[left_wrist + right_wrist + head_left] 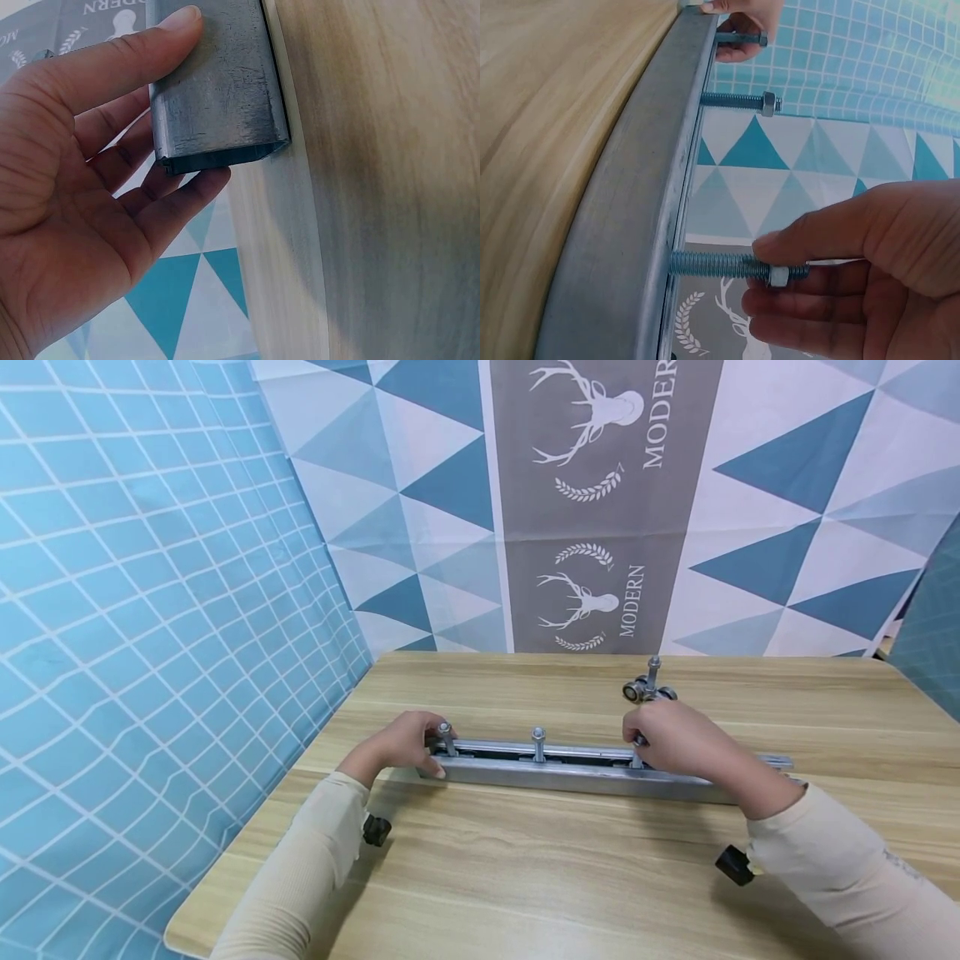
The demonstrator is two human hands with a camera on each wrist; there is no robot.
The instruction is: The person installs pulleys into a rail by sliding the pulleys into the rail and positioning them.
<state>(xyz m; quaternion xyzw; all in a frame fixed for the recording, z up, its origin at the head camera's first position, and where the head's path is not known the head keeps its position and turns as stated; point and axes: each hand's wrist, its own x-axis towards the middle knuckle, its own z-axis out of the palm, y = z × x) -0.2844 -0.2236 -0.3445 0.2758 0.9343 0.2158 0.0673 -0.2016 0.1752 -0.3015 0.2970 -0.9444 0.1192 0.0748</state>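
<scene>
A galvanized metal channel rail point(525, 774) lies across the table, its slot facing up. Three threaded bolts with nuts rise from the slot. My left hand point(405, 745) grips the rail's left end, thumb on the near face and fingers behind, as the left wrist view shows; the left bolt point(446, 739) stands close to it. The middle bolt point(538, 745) is untouched. Toward the right, my right hand point(671, 739) pinches the third bolt point(716, 264) near its nut point(778, 277), between thumb and fingers. Whatever the bolts carry inside the rail is mostly hidden.
Behind my right hand, a roller trolley point(651, 687) with small wheels and an upright bolt stands on the wooden table point(480, 877). A blue checked cloth point(150, 610) hangs at the left, and a patterned cloth point(420, 485) covers the back.
</scene>
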